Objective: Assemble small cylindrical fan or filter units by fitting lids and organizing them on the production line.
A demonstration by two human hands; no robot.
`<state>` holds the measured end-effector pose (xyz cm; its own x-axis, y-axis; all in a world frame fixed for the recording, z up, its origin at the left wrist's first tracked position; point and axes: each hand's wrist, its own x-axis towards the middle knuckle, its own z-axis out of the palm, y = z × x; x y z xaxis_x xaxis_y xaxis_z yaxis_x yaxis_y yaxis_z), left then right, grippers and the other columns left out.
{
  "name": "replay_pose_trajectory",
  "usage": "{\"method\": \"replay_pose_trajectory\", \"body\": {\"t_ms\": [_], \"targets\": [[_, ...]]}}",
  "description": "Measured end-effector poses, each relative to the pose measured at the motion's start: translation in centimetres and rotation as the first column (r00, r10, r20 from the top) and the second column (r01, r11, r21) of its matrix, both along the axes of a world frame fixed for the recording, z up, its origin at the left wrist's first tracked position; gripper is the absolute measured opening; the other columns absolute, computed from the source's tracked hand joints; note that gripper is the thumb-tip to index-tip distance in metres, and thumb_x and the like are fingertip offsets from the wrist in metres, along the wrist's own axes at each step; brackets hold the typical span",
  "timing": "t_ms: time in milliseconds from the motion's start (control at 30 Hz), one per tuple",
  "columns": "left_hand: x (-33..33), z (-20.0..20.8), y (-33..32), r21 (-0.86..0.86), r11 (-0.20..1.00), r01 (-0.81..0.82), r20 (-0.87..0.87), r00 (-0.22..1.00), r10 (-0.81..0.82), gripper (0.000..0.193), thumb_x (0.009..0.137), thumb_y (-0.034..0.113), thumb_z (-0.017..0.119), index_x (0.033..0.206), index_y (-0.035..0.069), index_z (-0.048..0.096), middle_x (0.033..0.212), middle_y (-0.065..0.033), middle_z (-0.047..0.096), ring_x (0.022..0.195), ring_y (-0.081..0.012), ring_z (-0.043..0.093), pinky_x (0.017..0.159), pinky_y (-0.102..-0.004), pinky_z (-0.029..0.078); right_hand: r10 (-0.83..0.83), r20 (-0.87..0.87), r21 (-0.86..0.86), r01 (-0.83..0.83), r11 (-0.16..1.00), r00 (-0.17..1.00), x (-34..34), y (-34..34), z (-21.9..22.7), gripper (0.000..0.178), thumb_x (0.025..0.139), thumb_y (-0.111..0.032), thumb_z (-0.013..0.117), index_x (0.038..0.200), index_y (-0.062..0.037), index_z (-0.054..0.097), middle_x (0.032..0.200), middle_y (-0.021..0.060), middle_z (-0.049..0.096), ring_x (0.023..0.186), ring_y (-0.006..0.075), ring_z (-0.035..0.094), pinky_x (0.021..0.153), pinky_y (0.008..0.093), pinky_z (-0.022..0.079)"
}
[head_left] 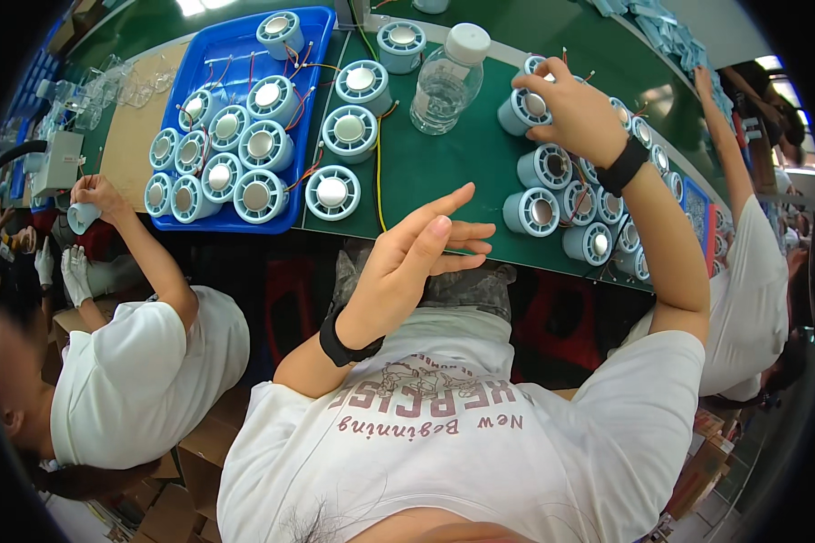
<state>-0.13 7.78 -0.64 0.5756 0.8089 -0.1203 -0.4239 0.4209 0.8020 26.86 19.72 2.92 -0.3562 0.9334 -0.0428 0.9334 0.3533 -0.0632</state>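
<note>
My right hand (578,113) reaches to the right side of the bench, its fingers and thumb closed round a light blue cylindrical motor-like part (519,113) with a silver disc in its slotted end. My left hand (417,242) hovers before my chest near the bench's front edge, fingers stretched and apart, holding nothing. Close by my right hand stand several more such parts, one of them the light blue part (532,213) at the near edge. To the left of my hands a short column includes another light blue part (332,192). Thin red and black wires trail from many of them.
A blue tray (321,54) with several of these parts lies at the left. A clear capped bottle (445,83) stands on the green bench mat (444,167), near a yellow cable (379,172). Co-workers sit on both sides; the left one's hand (100,197) holds a similar part.
</note>
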Motion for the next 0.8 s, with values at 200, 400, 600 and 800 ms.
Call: {"method": "replay_pose_trajectory", "body": {"t_ms": [200,400,600,800], "targets": [[0.1,-1.0,0.7,-0.005,1.0,-0.008,-0.033,0.999,0.008,0.048,0.104,0.029,0.037,0.141,-0.002,0.038,0.121,-0.0225,0.059,0.109,-0.0272,0.06,0.094,-0.0388,0.051,0.062,-0.02,-0.061,-0.063,0.996,0.998,1.4,3.3,1.0,0.056,0.073,-0.018,0.076,0.124,-0.0144,0.055,0.103,0.013,0.061,0.097,0.0303,0.061,0.084,0.0375,0.049],[0.2,-1.2,0.9,0.014,1.0,0.024,-0.043,0.999,-0.023,0.043,0.103,0.023,0.04,0.139,-0.002,0.041,0.121,-0.021,0.059,0.109,-0.0253,0.06,0.094,-0.0382,0.051,0.164,-0.001,0.096,-0.163,0.982,0.987,1.3,14.3,2.2,0.061,0.079,-0.018,0.072,0.135,-0.0177,0.048,0.105,0.0184,0.062,0.097,0.0349,0.06,0.085,0.0407,0.049],[0.2,-1.2,0.9,0.023,0.999,0.041,-0.07,0.997,-0.04,0.04,0.102,0.017,0.042,0.138,-0.002,0.044,0.12,-0.0202,0.06,0.109,-0.0244,0.06,0.095,-0.0376,0.051,0.078,0.131,-0.15,-0.058,0.987,0.988,-0.7,21.9,-1.2,0.081,0.068,-0.009,0.078,0.139,-0.0194,0.042,0.118,0.0206,0.061,0.101,0.0368,0.061,0.088,0.0449,0.051],[-0.5,-1.0,0.7,0.057,0.998,-0.005,-0.104,0.995,0.011,0.04,0.1,0.012,0.045,0.138,-0.001,0.044,0.123,-0.0196,0.059,0.11,-0.0249,0.06,0.094,-0.0376,0.051,0.091,0.048,-0.081,-0.087,0.993,0.995,2.0,20.4,-0.2,0.073,0.065,-0.007,0.078,0.131,-0.0157,0.049,0.114,0.0182,0.063,0.098,0.0349,0.063,0.084,0.042,0.051]]}}
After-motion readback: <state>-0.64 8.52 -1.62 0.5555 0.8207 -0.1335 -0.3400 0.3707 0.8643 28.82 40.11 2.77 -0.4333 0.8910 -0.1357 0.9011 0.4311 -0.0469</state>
